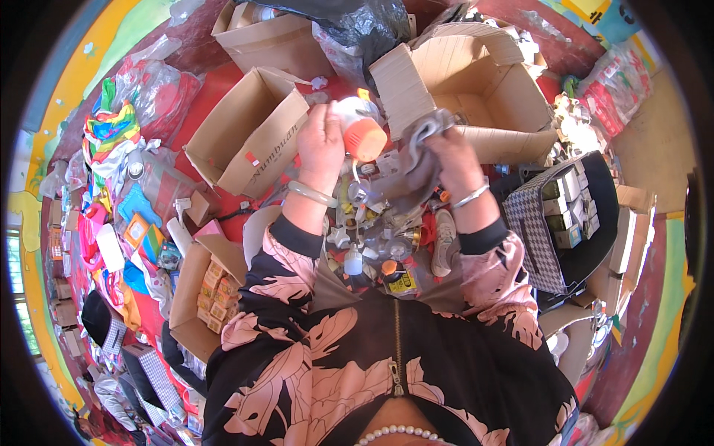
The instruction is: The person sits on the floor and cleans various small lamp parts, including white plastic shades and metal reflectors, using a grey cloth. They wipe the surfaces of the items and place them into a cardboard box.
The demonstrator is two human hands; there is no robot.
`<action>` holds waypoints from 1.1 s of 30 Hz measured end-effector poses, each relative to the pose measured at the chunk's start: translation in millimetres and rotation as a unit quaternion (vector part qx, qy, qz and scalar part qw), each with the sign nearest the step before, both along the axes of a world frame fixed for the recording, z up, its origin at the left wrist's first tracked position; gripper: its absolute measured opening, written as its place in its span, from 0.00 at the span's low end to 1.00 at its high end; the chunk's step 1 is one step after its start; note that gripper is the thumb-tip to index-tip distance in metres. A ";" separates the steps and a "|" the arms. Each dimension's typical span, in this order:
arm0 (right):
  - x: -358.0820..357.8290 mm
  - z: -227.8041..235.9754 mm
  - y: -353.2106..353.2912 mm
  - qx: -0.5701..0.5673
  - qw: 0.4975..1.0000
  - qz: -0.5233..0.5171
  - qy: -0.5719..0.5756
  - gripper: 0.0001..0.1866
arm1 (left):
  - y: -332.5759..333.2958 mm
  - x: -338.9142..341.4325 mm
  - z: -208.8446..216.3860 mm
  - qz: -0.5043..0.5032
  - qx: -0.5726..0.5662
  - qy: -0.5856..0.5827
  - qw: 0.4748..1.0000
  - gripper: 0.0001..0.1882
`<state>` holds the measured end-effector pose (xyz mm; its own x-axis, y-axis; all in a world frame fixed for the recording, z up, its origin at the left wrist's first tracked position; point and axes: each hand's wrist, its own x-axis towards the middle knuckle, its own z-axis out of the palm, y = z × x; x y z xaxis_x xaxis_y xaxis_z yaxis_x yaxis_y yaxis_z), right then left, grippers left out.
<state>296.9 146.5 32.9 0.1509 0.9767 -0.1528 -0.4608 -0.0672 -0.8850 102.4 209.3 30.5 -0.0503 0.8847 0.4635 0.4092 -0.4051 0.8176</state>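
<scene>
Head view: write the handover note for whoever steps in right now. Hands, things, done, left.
Left hand: raised, closed around a small bottle with an orange cap, cap pointing right.
Right hand: gripping a grey cloth, held against the bottle's right side.
Below the hands: a heap of small bottles and caps on the floor. Open cardboard boxes stand behind; the large one at upper right looks nearly empty.
Done: cannot tell how many are wiped.
Left: the bottle in hand seems mid-wipe; the heap likely remains.
</scene>
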 end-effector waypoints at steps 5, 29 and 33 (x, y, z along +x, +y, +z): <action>25.9 11.7 5.6 0.119 0.963 0.006 -0.243 0.19 | -12.9 -4.5 -4.0 -0.134 0.195 0.243 0.941 0.01; 37.3 8.6 3.8 0.116 0.988 -0.039 -0.094 0.15 | -8.6 -7.7 -15.8 -0.112 -0.098 0.071 0.986 0.13; 6.1 -5.2 3.4 0.073 0.928 0.135 -0.338 0.23 | -12.0 4.3 -24.5 -0.088 -0.115 0.030 0.989 0.11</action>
